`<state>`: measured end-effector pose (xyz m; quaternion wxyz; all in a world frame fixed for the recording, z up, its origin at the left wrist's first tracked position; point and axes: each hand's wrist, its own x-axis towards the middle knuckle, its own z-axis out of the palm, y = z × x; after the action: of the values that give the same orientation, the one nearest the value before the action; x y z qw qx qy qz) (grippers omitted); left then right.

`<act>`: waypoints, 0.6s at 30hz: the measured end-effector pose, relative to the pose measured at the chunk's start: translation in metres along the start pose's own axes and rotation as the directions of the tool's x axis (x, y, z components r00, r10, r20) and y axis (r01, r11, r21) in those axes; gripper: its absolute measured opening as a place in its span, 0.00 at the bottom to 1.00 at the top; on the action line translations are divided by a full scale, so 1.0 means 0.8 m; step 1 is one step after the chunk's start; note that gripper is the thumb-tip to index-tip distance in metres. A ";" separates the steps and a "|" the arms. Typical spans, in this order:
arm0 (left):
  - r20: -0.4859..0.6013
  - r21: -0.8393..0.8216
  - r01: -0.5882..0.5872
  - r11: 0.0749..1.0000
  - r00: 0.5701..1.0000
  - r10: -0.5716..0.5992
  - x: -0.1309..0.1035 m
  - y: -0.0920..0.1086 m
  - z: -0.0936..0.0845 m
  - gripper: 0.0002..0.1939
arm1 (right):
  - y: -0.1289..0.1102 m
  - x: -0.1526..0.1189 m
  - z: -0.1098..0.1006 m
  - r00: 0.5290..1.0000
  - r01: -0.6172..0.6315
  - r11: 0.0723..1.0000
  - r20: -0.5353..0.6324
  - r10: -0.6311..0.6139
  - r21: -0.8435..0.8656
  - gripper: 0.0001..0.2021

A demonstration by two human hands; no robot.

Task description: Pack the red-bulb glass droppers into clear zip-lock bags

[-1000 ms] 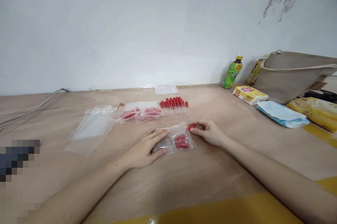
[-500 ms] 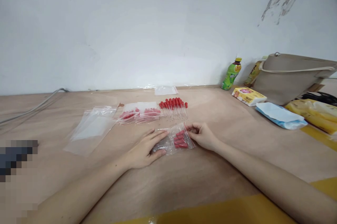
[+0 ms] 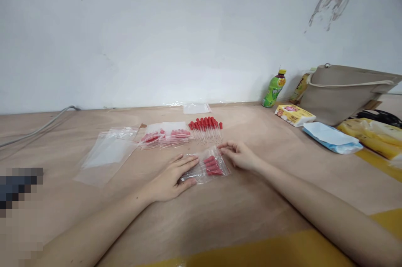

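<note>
Brown table, pale wall behind. Clear bag at centre, red droppers inside; loose droppers at twelve o'clock. Left hand, nine o'clock — fingers flat on bag, thumb spread. Right hand, two o'clock — fingers curled by bag's mouth, can't tell if pinching.

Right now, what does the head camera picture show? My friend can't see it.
The left hand rests on a clear bag of red-topped droppers; the right hand is at its red-lined end. Beyond lie filled bags and loose droppers on a brown table, with a green bottle at right by a pale wall.
</note>
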<state>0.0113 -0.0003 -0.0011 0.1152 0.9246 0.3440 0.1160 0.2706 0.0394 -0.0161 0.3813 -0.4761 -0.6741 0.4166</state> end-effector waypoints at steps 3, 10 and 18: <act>0.003 0.002 0.013 1.000 1.000 -0.013 0.001 -0.001 0.000 0.27 | 0.004 0.035 -0.029 0.974 -0.086 0.969 -0.224 0.033 -0.232 0.11; 0.021 0.010 0.000 1.000 1.000 -0.001 0.000 0.002 -0.001 0.26 | 0.021 0.118 -0.043 0.908 -0.337 0.796 -0.398 0.133 -0.503 0.19; 0.011 0.003 -0.014 1.000 1.000 0.014 0.001 0.002 -0.001 0.26 | 0.018 0.133 -0.048 0.917 -0.390 0.652 -0.337 0.213 -0.651 0.21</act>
<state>0.0124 -0.0009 0.0002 0.1149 0.9278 0.3370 0.1113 0.2833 0.1519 -0.0028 0.1701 -0.7360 -0.6430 0.1263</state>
